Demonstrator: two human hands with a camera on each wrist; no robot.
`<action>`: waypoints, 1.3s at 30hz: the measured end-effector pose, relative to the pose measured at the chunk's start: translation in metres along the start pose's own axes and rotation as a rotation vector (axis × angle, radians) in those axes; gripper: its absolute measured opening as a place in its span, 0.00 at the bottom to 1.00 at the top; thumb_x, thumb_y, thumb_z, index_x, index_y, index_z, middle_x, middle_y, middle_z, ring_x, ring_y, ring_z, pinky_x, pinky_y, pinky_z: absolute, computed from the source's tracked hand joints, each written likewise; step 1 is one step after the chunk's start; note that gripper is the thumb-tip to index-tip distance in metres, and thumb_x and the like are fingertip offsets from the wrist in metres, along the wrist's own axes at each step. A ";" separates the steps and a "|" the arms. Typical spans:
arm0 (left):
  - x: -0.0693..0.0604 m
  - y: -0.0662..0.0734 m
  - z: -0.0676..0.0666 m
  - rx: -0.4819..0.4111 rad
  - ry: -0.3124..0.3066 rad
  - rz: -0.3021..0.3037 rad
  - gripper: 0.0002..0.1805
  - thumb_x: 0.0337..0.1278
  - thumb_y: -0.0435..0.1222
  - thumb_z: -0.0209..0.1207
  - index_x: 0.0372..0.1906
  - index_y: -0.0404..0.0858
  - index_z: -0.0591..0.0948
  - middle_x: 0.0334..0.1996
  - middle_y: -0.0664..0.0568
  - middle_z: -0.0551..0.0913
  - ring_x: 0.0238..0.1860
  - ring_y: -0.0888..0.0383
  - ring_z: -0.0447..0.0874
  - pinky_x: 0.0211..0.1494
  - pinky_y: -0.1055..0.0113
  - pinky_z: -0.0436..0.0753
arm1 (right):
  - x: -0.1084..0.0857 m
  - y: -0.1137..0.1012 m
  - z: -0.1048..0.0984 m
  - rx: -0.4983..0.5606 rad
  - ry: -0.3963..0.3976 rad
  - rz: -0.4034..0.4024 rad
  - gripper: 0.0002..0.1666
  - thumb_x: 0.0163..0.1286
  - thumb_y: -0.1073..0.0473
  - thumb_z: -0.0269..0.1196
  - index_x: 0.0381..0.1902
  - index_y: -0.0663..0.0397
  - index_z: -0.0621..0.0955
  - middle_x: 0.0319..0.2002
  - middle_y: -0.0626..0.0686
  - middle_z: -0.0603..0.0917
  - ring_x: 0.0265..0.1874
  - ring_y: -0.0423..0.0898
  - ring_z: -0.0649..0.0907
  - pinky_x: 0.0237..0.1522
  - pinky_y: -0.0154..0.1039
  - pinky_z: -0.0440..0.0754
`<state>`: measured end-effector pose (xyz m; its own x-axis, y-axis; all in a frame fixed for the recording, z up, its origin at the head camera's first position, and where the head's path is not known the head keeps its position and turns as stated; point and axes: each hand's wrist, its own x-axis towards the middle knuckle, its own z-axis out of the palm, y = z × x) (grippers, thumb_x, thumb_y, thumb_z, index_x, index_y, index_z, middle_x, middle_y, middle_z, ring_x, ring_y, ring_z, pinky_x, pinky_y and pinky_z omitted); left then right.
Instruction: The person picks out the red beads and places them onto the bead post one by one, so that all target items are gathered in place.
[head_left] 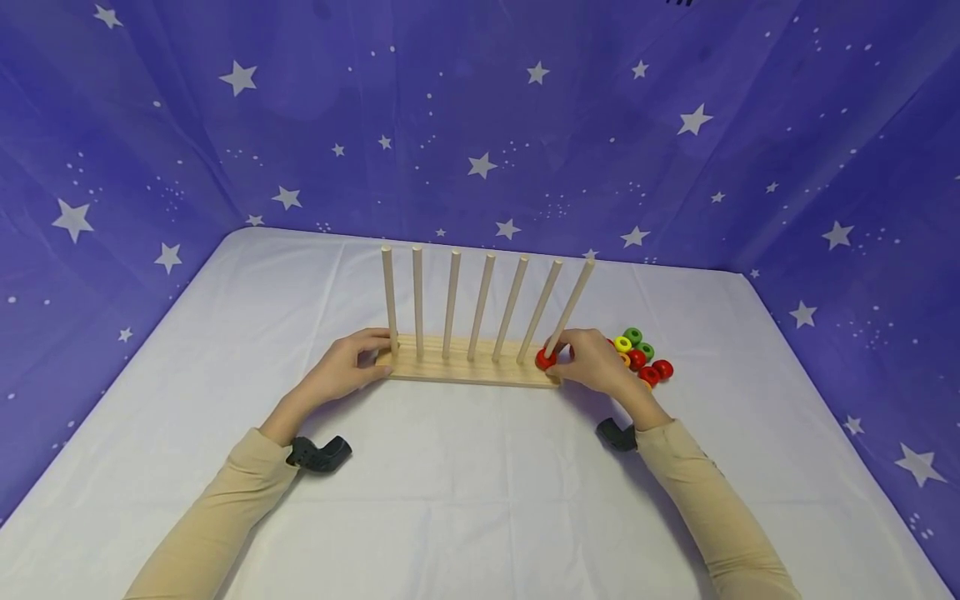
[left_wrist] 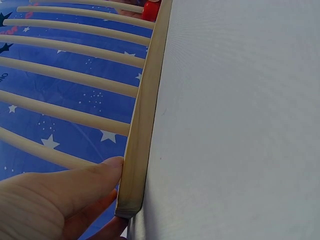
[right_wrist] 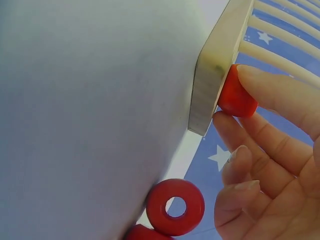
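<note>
A pale wooden peg rack [head_left: 465, 371] lies across the table, its several upright dowels in a row along the base. At its left end, my left hand [head_left: 341, 367] holds the base, thumb on the near side and fingers round the end. My right hand [head_left: 596, 362] pinches a red ring [head_left: 546, 360] at the foot of the rightmost dowel. In the right wrist view that red ring [right_wrist: 236, 95] sits against the base, between thumb and fingers. From the left wrist view, the left thumb [left_wrist: 100, 175] presses the edge of the base. The other dowels carry no rings.
Right of the rack, partly behind my right hand, lie loose rings: green [head_left: 633, 335], yellow [head_left: 622, 344], red [head_left: 663, 369] and some orange. A black device [head_left: 320, 456] is at the left wrist, another [head_left: 617, 435] at the right. Star-patterned blue cloth [head_left: 480, 125] surrounds the white-covered table.
</note>
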<state>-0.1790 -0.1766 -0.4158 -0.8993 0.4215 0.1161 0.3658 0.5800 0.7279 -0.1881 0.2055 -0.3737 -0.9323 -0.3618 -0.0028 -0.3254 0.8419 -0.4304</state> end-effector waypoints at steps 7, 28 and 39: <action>0.000 0.000 0.000 0.002 0.002 -0.004 0.24 0.54 0.31 0.62 0.57 0.27 0.75 0.64 0.35 0.69 0.66 0.36 0.65 0.68 0.45 0.69 | -0.001 0.003 0.000 0.011 -0.010 0.011 0.14 0.51 0.56 0.72 0.36 0.55 0.84 0.31 0.53 0.86 0.24 0.42 0.73 0.21 0.30 0.69; 0.000 0.000 0.000 0.005 0.007 0.008 0.24 0.54 0.30 0.62 0.57 0.27 0.75 0.63 0.35 0.70 0.66 0.36 0.66 0.67 0.45 0.70 | -0.009 0.018 -0.005 0.025 0.009 -0.007 0.15 0.54 0.62 0.69 0.41 0.60 0.84 0.33 0.56 0.87 0.26 0.42 0.77 0.28 0.30 0.75; 0.000 0.001 0.000 0.006 0.007 -0.001 0.23 0.54 0.31 0.62 0.57 0.28 0.75 0.64 0.35 0.69 0.66 0.36 0.66 0.67 0.45 0.70 | -0.014 0.024 -0.016 0.041 0.052 0.032 0.17 0.54 0.62 0.69 0.43 0.61 0.83 0.35 0.56 0.87 0.24 0.43 0.74 0.26 0.31 0.72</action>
<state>-0.1787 -0.1764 -0.4153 -0.9013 0.4162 0.1200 0.3664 0.5849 0.7237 -0.1853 0.2376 -0.3698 -0.9493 -0.3129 0.0296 -0.2898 0.8351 -0.4676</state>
